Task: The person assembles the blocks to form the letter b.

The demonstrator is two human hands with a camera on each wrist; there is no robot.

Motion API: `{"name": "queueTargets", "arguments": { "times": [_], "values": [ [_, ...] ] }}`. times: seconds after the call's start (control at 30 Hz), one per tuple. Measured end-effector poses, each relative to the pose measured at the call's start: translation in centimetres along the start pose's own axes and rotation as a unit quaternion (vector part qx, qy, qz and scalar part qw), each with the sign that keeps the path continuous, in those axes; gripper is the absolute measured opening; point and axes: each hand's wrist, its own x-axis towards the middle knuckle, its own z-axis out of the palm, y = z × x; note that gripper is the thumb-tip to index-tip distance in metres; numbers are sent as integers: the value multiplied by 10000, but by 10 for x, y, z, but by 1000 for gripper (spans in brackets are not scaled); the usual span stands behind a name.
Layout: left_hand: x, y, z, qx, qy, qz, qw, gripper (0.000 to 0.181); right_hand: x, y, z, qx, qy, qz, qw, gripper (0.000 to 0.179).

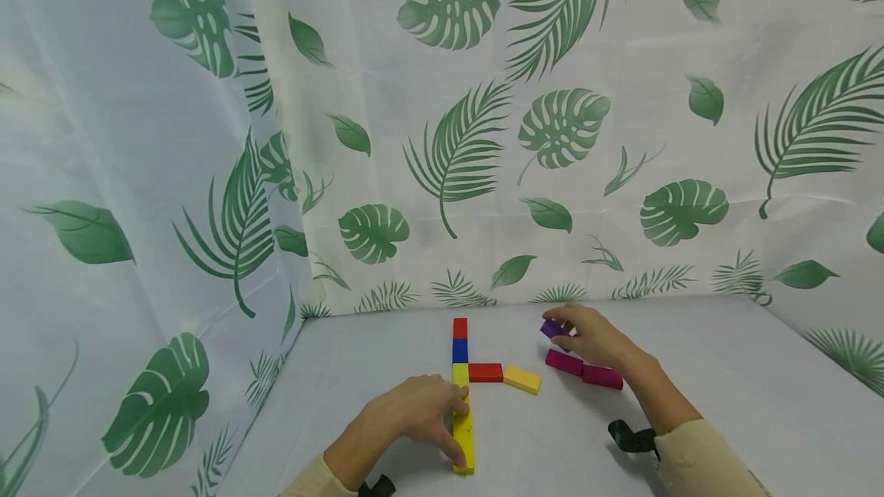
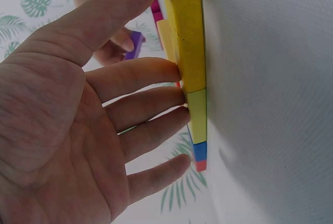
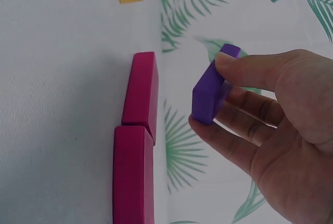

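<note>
My right hand [image 1: 587, 336] pinches a purple block [image 3: 208, 91] between thumb and fingertips, held up off the table. Just nearer than it lie two magenta blocks [image 1: 564, 362], end to end and slightly angled. My left hand [image 1: 417, 413] touches the long yellow block [image 1: 464, 436] with its thumb and fingertips, the fingers nearly straight in the left wrist view. Beyond that yellow block the straight row continues with a lighter yellow block [image 2: 197, 115], a blue block [image 1: 460, 350] and a red block [image 1: 460, 328] at the far end.
A second red block [image 1: 486, 373] branches off the row to the right, and a pale yellow block [image 1: 522, 380] lies slanted at its end. The white table [image 1: 387, 347] meets a leaf-printed curtain [image 1: 483, 251] behind and at the sides.
</note>
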Motion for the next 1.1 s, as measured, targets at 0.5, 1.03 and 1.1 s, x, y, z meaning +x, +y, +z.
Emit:
{"name": "queueTargets", "arguments": {
  "times": [0.5,1.03,1.1],
  "values": [
    [1,0,1,-8,20,-26,10000,63,0,-7,6,113,-387,-39,9992,42],
    [0,0,1,42,25,18,10000,64,-6,-11,18,183,-734,-26,9971,42],
    [0,0,0,39,23,18,10000,64,-6,-11,19,184,-736,-71,9971,43]
  ]
}}
